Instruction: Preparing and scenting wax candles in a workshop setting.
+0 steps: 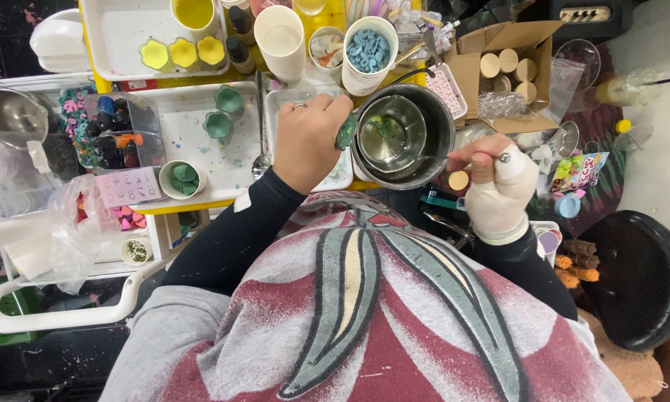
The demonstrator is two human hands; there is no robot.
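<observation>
A grey and red sweatshirt (pixel 365 313) fills the foreground. The left hand (pixel 309 141) is closed on a teal mould (pixel 346 132), held at the left rim of the steel pot (pixel 402 134), long axis upright. The right hand (pixel 495 186), bandaged, is pinched on a stick at the pot's right rim. Two teal moulds (pixel 223 112) and three yellow ones (pixel 182 52) are counted at left.

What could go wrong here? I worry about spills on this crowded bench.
1. The left hand holds a green-coated tool at the rim of the metal pot; drips could land on the white tray.
2. The right hand, in a pale glove, grips a thin stirrer over the pot's edge; a nudge might tip it.
</observation>
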